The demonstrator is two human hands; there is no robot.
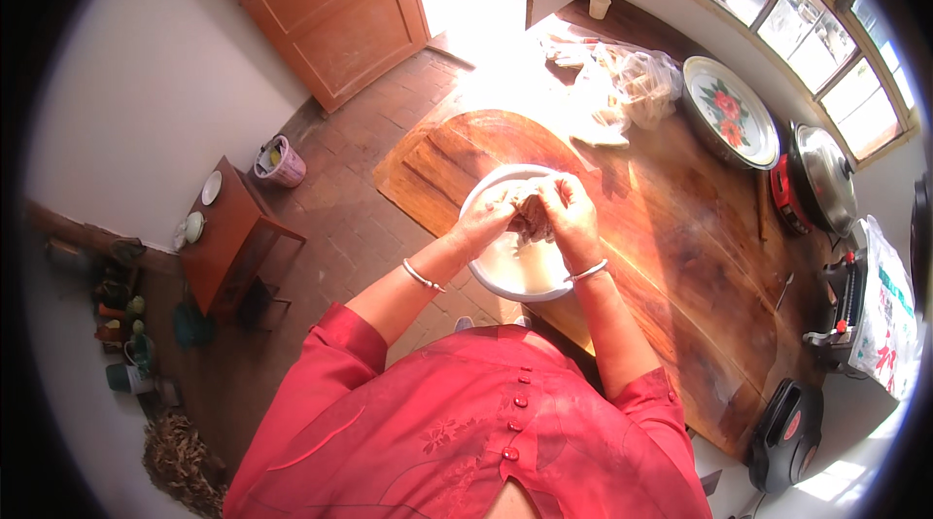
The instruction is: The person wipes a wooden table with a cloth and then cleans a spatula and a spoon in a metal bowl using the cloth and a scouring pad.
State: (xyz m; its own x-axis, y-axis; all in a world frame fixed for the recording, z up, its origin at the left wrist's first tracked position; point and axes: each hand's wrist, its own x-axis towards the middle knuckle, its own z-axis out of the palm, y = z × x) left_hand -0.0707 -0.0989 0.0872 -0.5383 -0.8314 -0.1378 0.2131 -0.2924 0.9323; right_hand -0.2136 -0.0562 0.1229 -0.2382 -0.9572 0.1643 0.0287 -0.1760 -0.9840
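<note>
A round, light-coloured basin [510, 293] with cloudy liquid in it stands at the near edge of the wooden table. Above it, my left hand [485, 222] and my right hand [572, 216] meet and grip a crumpled, wet-looking brownish-grey thing [533, 220]; whether it is cloth or food I cannot tell. Both sets of fingers are bent around its upper part, and its lower end hangs over the liquid. Each wrist wears a light metal bangle.
On the wooden table [656, 242] are clear plastic bags [641, 82], a floral enamel basin [729, 114], a lidded electric pan [824, 173], a spoon [785, 289] and a black appliance [787, 435]. A pink bin [284, 165] stands on the floor, near a small brown table [226, 235].
</note>
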